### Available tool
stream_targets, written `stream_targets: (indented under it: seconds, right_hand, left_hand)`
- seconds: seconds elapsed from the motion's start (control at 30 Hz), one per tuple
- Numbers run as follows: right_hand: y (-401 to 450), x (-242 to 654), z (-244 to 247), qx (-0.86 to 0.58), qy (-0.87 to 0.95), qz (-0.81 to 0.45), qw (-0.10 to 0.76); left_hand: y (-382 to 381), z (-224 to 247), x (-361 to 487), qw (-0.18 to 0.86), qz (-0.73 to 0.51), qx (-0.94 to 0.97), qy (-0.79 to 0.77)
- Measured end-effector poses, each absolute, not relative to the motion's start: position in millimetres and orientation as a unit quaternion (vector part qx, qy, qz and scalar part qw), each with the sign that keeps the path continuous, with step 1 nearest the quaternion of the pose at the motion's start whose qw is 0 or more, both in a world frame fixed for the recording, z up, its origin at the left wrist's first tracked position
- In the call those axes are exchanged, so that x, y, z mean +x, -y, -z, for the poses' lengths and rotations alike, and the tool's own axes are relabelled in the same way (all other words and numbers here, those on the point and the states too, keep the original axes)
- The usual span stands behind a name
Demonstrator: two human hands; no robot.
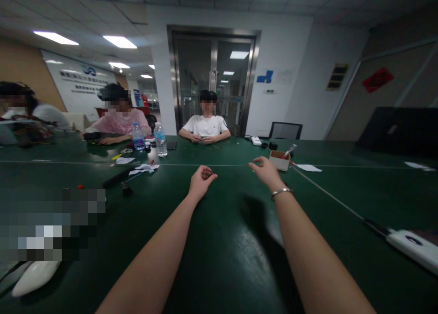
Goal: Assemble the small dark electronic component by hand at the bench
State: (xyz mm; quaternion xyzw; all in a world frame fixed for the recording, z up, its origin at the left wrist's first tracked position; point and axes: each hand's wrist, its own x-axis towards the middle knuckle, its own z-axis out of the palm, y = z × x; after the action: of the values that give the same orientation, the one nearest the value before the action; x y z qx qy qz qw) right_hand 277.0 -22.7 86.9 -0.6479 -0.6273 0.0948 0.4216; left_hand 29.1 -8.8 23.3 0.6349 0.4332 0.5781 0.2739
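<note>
Head view shows two bare forearms reaching forward over a dark green table (219,259). The left hand (201,178) is curled narrow, its fingertips pinched on a small dark object (211,172) that is too tiny to identify; I cannot tell its long axis or which way it points. The right hand (266,170) is open and relaxed, fingers spread and pointing to the left, holding nothing, with a silver bracelet (281,192) on the wrist. Just beyond it stands a small box (279,160) with a tool sticking out, tilted to the upper right.

The table surface is glossy and crossed by a thin pale line. Two water bottles (160,139) stand upright farther left, near paper scraps (143,169). A white power strip (412,244) lies at the right edge. Three people sit at the far side, in front of glass doors (214,79), under ceiling lights.
</note>
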Motion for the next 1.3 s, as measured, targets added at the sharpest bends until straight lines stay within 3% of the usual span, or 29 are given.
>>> stream_targets:
  seconds: [0.13, 0.33, 0.4, 0.47, 0.57, 0.63, 0.83, 1.3]
  right_hand:
    - [29, 195, -85, -0.504, 0.693, -0.347, 0.381]
    - [30, 165, -68, -0.448, 0.627, -0.413, 0.485]
    - [24, 184, -73, -0.462, 0.635, -0.382, 0.487]
    - [18, 217, -83, -0.506, 0.645, -0.305, 0.486]
    - [16, 286, -93, -0.603, 0.602, -0.131, 0.506]
    - [20, 335, -90, -0.668, 0.546, -0.051, 0.503]
    - [31, 409, -58, -0.783, 0.485, -0.02, 0.389]
    - [15, 412, -25, -0.784, 0.524, 0.015, 0.332]
  left_hand:
    - [20, -32, 42, 0.247, -0.593, 0.652, -0.404]
    - [23, -48, 37, 0.233, -0.543, 0.702, -0.397]
    - [21, -61, 19, 0.228, -0.459, 0.76, -0.399]
    - [18, -73, -13, 0.136, -0.392, 0.768, -0.488]
    - [15, -80, -76, -0.03, -0.302, 0.644, -0.702]
    - [16, -75, -113, -0.073, -0.242, 0.541, -0.802]
    - [20, -55, -149, -0.043, -0.157, 0.449, -0.879]
    - [23, -46, -153, 0.002, -0.178, 0.406, -0.896]
